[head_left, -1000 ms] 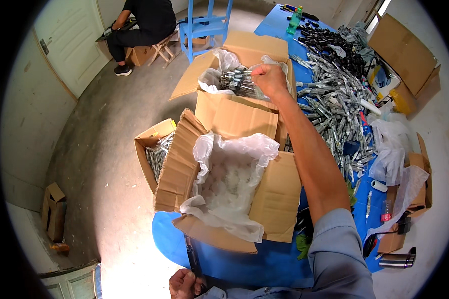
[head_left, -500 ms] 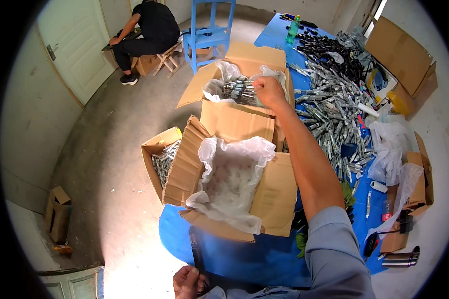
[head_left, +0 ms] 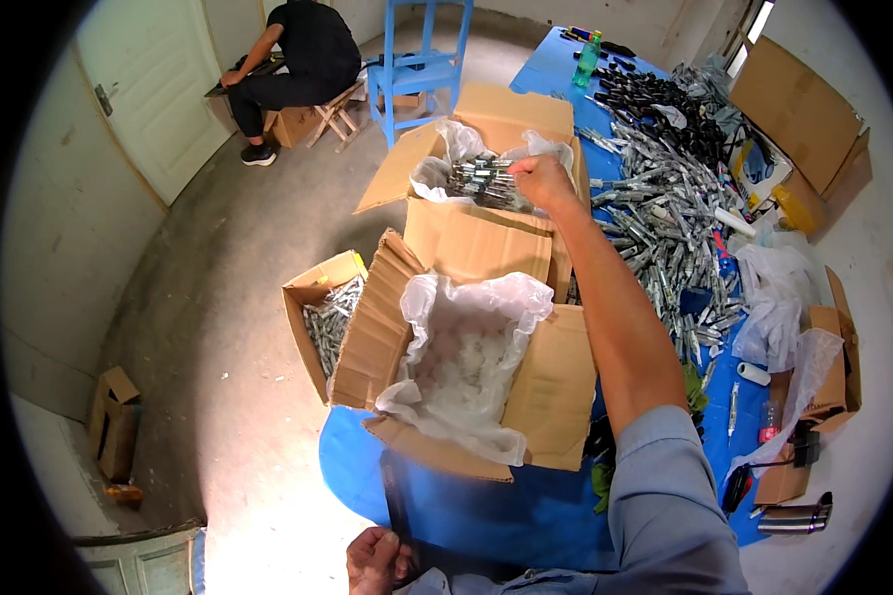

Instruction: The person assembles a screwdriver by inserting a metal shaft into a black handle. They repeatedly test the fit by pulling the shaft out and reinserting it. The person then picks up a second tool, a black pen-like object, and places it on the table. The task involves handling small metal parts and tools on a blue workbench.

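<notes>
My right hand (head_left: 544,184) reaches over the far cardboard box (head_left: 518,111), its fingers pinched at the right end of a pile of slim, pen-like silvery and dark pieces (head_left: 483,178). What sits between the fingertips is too small to make out. White plastic lines that box. Down at the lower edge, my left hand (head_left: 375,560) is closed around the end of a flat black strip (head_left: 395,491). Between my hands stands a nearer open cardboard box (head_left: 551,397). Its cloudy plastic liner (head_left: 466,362) hangs over the rim, and no pieces show inside.
A blue-covered table (head_left: 446,506) carries a heap of slim silvery pieces (head_left: 655,218), black pieces (head_left: 655,104) and a green bottle (head_left: 585,59). Left sits a smaller carton (head_left: 308,288) of similar pieces. A blue chair (head_left: 417,74) and a seated person (head_left: 313,59) are farther off.
The whole view has shifted slightly. My right hand stays pinched at the pile in the far box, and my left hand keeps the black strip.
</notes>
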A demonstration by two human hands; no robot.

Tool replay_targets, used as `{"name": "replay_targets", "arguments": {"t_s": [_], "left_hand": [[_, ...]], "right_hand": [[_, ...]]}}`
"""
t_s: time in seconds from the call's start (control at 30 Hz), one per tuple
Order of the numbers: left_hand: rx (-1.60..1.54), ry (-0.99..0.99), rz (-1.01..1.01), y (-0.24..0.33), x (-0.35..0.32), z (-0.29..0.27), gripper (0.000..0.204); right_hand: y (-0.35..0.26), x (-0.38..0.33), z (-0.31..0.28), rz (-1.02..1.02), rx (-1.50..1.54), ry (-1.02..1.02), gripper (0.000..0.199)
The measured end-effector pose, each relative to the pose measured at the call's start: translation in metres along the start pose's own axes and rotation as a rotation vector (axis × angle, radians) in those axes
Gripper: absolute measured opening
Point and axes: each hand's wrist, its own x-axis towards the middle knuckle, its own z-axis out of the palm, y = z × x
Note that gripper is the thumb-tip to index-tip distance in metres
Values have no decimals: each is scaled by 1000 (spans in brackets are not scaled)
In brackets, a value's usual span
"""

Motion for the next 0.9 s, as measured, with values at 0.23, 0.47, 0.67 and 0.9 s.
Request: {"name": "replay_targets", "arguments": {"t_s": [0.23, 0.47, 0.67, 0.9], "left_hand": [[67, 31, 17, -14, 6, -10, 18], [191, 37, 53, -7, -32, 2, 16], [298, -106, 105, -4, -57, 29, 11], [332, -335, 171, -32, -76, 73, 13]], "right_hand": [[-38, -49, -66, -210, 132, 267, 23], [-66, -271, -130, -207, 547, -90, 32], [-28, -486, -99, 69, 812, -402, 29], [-43, -597, -88, 139, 899, -325, 22]]}}
